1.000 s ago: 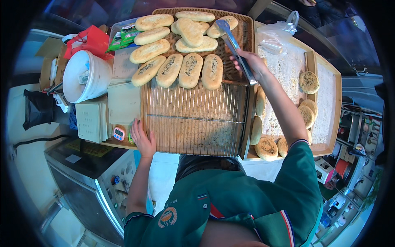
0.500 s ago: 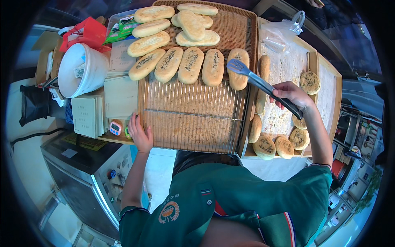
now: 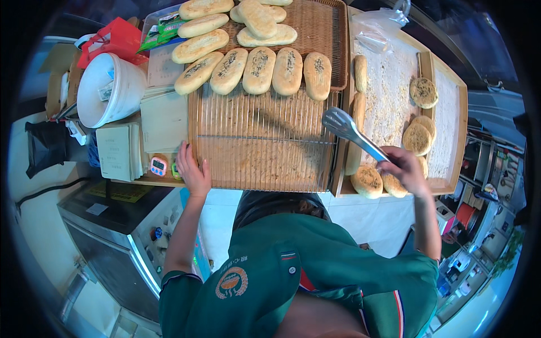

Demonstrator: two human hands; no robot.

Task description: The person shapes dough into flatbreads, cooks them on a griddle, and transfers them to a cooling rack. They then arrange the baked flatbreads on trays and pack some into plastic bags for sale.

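My right hand is wrapped round the handle of long tongs. Their slotted metal head hangs above the right edge of the wire rack, just below the last seeded oval bread in a row of several, and nothing shows in it. My left hand lies with outstretched fingers on the rack's left border, beside a small pink-rimmed digital timer and a partly hidden green one. Round seeded flatbreads lie near my right hand, some partly covered by it.
Plain oval breads fill the far left of the wicker tray. A crumb-strewn wooden tray with long breads and a clear plastic bag stands on the right. Left are a white bucket and stacked cards.
My right hand and the tongs have moved nearer my body, off the last seeded bread, and the tongs have turned. My left hand stays in place. The whole view has shifted slightly.
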